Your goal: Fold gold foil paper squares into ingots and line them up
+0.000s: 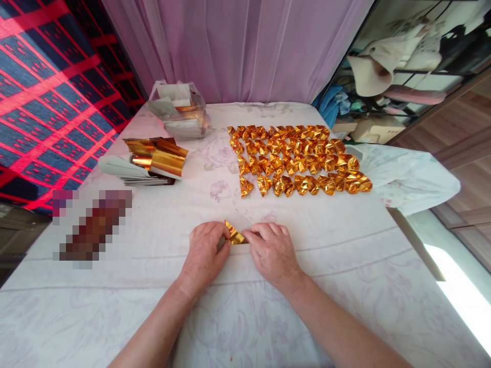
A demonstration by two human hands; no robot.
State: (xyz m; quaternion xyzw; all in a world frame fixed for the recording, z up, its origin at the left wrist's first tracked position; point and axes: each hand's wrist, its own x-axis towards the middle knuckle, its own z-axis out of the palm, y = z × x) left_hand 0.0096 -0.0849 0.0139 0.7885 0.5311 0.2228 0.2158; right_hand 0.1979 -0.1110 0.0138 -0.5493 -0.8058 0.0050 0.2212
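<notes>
Bright daylight from the right, sharp focus, wide-angle bending at the edges.

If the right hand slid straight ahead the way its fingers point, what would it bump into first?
The right hand points up and left, so it would first meet the gold foil piece that it already pinches with the left hand, then probably that hand's fingers.

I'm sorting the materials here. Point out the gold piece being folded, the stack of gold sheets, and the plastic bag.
gold piece point(235, 235), head view, its middle between both hands.
stack of gold sheets point(161, 159), head view, curled top sheet.
plastic bag point(183, 113), head view, front side.
</notes>
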